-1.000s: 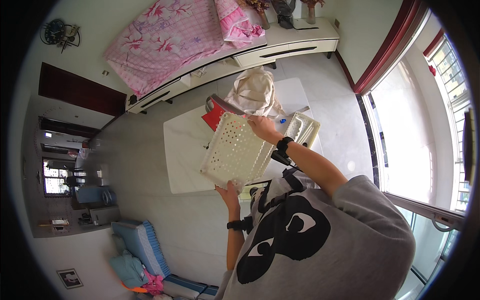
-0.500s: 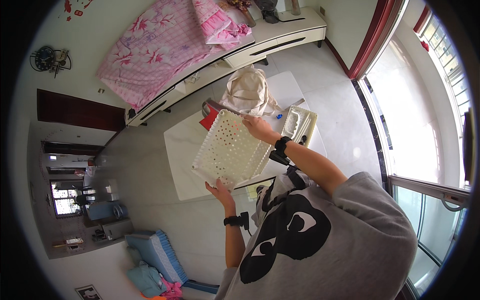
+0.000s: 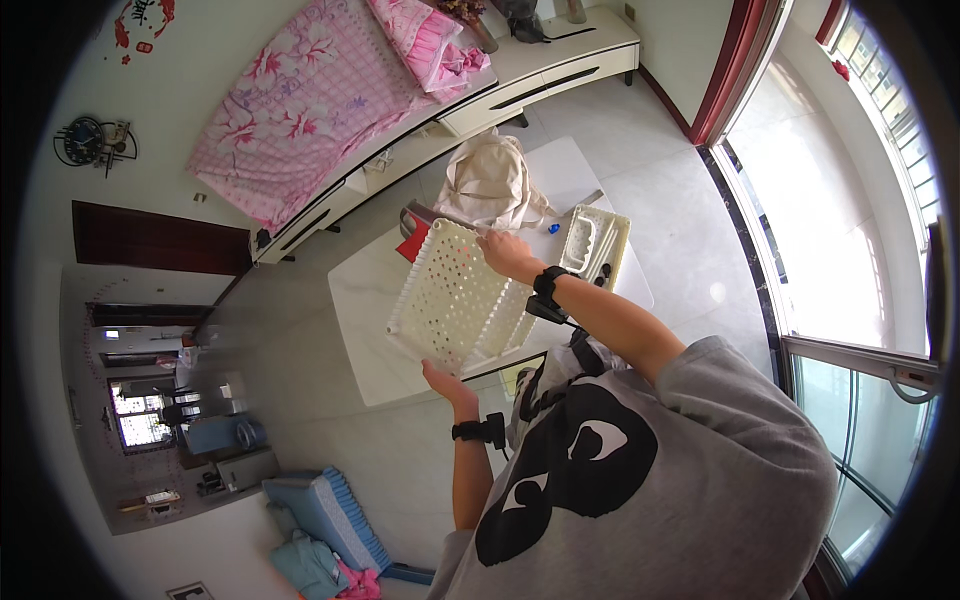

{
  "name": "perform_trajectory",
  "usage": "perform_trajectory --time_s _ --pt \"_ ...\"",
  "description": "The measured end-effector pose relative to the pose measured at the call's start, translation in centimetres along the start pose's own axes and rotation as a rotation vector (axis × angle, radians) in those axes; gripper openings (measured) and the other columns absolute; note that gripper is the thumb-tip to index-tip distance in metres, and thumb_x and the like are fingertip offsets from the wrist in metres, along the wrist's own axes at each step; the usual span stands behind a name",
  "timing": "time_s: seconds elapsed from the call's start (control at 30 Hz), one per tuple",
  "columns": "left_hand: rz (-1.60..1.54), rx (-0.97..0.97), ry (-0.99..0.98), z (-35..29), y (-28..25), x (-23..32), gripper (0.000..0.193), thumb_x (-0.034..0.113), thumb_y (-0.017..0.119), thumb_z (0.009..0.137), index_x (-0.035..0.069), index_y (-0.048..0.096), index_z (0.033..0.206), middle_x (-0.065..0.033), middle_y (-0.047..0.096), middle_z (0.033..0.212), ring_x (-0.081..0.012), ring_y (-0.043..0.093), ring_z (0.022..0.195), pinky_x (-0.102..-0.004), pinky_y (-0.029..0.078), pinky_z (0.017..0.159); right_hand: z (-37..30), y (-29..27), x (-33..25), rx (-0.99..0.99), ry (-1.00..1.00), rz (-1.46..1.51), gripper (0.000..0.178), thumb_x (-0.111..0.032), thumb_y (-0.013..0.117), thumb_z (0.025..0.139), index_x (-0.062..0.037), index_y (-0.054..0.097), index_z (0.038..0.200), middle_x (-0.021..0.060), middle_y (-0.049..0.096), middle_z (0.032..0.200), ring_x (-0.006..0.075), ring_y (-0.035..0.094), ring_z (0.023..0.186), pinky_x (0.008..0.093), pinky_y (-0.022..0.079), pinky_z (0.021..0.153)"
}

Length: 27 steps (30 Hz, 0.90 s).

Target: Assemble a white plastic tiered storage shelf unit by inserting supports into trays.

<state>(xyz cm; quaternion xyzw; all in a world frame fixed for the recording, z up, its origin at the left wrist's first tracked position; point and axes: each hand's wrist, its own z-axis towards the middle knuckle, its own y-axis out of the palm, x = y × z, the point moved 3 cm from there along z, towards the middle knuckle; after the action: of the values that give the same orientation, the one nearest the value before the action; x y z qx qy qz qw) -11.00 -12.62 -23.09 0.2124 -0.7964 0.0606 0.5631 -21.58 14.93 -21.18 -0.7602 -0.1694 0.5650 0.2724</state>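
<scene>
A cream plastic basket with round holes is tilted over the white table, its perforated face showing. On its far right edge my right hand is closed around the rim. At the near edge my left hand supports the basket, its fingers partly hidden beneath. Right of my right hand lies a smaller cream tray holding a white scalloped frame, pale rods and dark pieces. Behind the basket are a red item and a cream backpack.
A small blue object sits on the white table near the backpack. Beyond stands a long low cabinet, partly draped with pink floral cloth. A glass door is at the right, and a blue seat lower left.
The basket's near edge has tipped slightly, and more of its inner side shows at the lower right. My left hand has shifted a little, with less of its fingers showing. The view has turned slightly.
</scene>
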Motion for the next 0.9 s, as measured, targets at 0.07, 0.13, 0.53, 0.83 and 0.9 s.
perform_trajectory --time_s 0.07,0.13,0.53,0.83,0.9 --pt "-0.035 0.000 0.034 0.0 0.1 -0.3 0.047 0.037 0.039 0.099 -0.001 0.047 0.127 -0.0107 0.053 0.121 -0.0220 0.051 0.111 -0.0354 0.040 0.096 0.0 0.0 -0.3 -0.013 0.008 0.001 0.045 -0.042 0.035 0.098 -0.0039 0.051 0.116 0.0203 0.063 0.108 0.0415 0.060 0.099 0.0494 0.047 0.084" --pt "-0.039 -0.020 0.048 0.2 -0.6 -0.7 0.047 0.036 0.041 0.098 -0.003 0.047 0.124 -0.0100 0.054 0.120 -0.0220 0.052 0.112 -0.0363 0.043 0.092 -0.2 -0.1 -0.6 -0.032 0.022 0.001 0.047 -0.043 0.035 0.098 -0.0033 0.051 0.117 0.0207 0.063 0.107 0.0415 0.060 0.100 0.0491 0.047 0.085" --pt "0.355 0.026 -0.278 1.1 -3.2 0.0 0.038 0.029 0.052 0.093 0.005 0.047 0.123 -0.0064 0.054 0.110 -0.0202 0.054 0.100 -0.0447 0.051 0.087 -0.4 -0.7 0.6 -0.144 -0.030 0.275 0.052 -0.049 0.039 0.095 -0.0039 0.064 0.105 0.0232 0.064 0.107 0.0403 0.059 0.102 0.0473 0.045 0.087" --pt "0.221 -0.176 -0.289 0.2 -3.3 0.3 0.031 0.018 0.050 0.095 -0.001 0.043 0.117 -0.0142 0.052 0.113 -0.0266 0.059 0.098 -0.0462 0.060 0.080 -1.1 -1.4 1.0 -0.182 -0.051 0.467 0.066 -0.062 0.041 0.091 -0.0034 0.066 0.109 0.0195 0.066 0.101 0.0317 0.062 0.099 0.0399 0.044 0.089" --pt "0.221 -0.170 -0.265 0.0 -2.9 0.6 0.029 0.017 0.049 0.095 0.000 0.045 0.117 -0.0113 0.052 0.107 -0.0220 0.057 0.092 -0.0444 0.060 0.079 -0.8 -0.9 1.7 -0.201 0.036 0.459 0.074 -0.067 0.040 0.088 -0.0004 0.066 0.109 0.0196 0.066 0.101 0.0310 0.061 0.099 0.0391 0.044 0.089"
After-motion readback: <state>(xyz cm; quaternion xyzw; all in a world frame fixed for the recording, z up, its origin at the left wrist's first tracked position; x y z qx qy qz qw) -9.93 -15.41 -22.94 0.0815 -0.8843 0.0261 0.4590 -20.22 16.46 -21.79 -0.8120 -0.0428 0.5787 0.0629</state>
